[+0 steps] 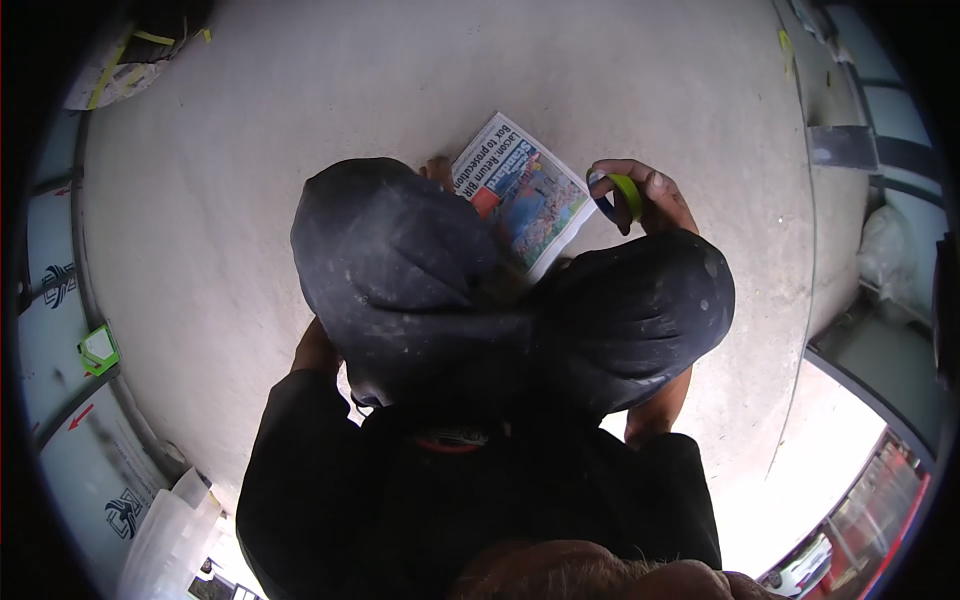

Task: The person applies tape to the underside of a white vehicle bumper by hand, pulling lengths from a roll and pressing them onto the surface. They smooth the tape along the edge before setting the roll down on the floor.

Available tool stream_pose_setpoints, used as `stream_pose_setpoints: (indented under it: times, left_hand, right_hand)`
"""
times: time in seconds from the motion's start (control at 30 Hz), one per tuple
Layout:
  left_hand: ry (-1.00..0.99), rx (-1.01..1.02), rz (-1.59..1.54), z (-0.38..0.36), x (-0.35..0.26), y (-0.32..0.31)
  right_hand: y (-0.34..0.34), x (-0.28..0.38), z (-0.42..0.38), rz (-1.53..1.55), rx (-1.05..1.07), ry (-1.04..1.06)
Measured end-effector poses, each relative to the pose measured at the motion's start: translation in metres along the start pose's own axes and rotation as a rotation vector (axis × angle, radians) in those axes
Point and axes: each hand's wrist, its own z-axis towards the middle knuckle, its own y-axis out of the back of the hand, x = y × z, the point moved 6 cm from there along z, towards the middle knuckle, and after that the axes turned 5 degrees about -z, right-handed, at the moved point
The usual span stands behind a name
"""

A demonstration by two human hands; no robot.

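My right hand (664, 205) curls around a roll of yellow-green tape (626, 198), thumb and fingers about the ring, right beside the newspaper's right corner. A folded newspaper (535, 195) with a colour photo and large headlines lies slanted in front of my knees. At its left edge my left hand (437, 172) shows only in part, its fingers bent against the paper; my left knee (395, 230) hides the rest of it. The newspaper's lower end passes behind my knees in dark trousers.
Around me spreads a pale grey floor (230, 200). Along the left stand printed panels (55, 285) with a green-framed object (98, 350) by them. Paper with yellow tape (125, 75) sits at the upper left. Clear plastic (887, 250) hangs at the right.
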Motion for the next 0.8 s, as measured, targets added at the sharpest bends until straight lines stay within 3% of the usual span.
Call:
stream_pose_setpoints:
  times: [0.13, 0.23, 0.37, 0.47, 0.53, 0.6, 0.67, 0.73, 0.8]
  left_hand:
    - [0.09, 0.273, -0.257, 0.017, 0.021, -0.004]
    - [0.163, 0.305, -0.361, 0.038, 0.031, 0.007]
    - [0.213, 0.099, -0.232, 0.082, 0.03, 0.052]
    - [-0.116, -0.414, -0.26, 0.102, 0.0, 0.099]
    - [-0.187, -0.179, -0.782, 0.124, -0.051, 0.152]
    - [-0.202, 0.074, -0.987, 0.117, -0.126, 0.23]
    - [-0.376, 0.17, -1.02, 0.111, -0.184, 0.287]
    - [-0.492, 0.118, -1.052, 0.103, -0.232, 0.324]
    - [-0.399, -0.103, -1.209, 0.097, -0.26, 0.349]
  right_hand:
    - [0.009, -0.001, 0.004, 0.031, 0.037, 0.039]
    - [0.008, 0.011, 0.005, 0.093, -0.049, 0.142]
    - [0.025, 0.053, 0.022, 0.137, -0.068, 0.271]
    - [0.024, 0.088, 0.033, 0.07, 0.054, 0.336]
    - [0.012, 0.114, 0.039, -0.055, 0.128, 0.382]
    - [-0.002, 0.138, 0.047, -0.123, 0.243, 0.402]
    - [-0.02, 0.165, 0.057, -0.201, 0.334, 0.439]
    - [-0.039, 0.191, 0.063, -0.28, 0.376, 0.483]
    - [-0.058, 0.218, 0.069, -0.321, 0.387, 0.57]
